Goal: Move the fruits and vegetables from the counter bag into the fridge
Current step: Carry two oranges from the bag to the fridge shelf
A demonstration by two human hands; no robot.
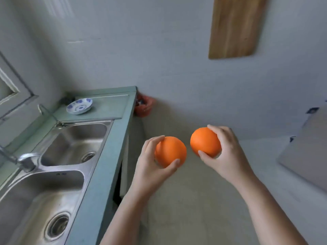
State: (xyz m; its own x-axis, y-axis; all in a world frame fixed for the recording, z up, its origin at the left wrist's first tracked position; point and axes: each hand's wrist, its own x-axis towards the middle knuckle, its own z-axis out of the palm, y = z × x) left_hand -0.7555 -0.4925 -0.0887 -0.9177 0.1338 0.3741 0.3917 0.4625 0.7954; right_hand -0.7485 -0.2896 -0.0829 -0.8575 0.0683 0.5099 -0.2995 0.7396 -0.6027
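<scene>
My left hand (150, 167) grips an orange (171, 151) between thumb and fingers, held over the floor just right of the counter's edge. A second orange (204, 141) sits in my right hand (224, 152), a little higher and further right. The two oranges are close but apart. At the right edge a grey-white slab (306, 152), possibly the fridge, shows only in part. The counter bag is not in view.
A green counter (108, 156) with a double steel sink (58, 156) and tap (26, 160) runs along the left. A blue-and-white dish (79, 106) rests at its far end. A red bin (144, 106) stands in the corner. A wooden board (235, 27) hangs on the wall.
</scene>
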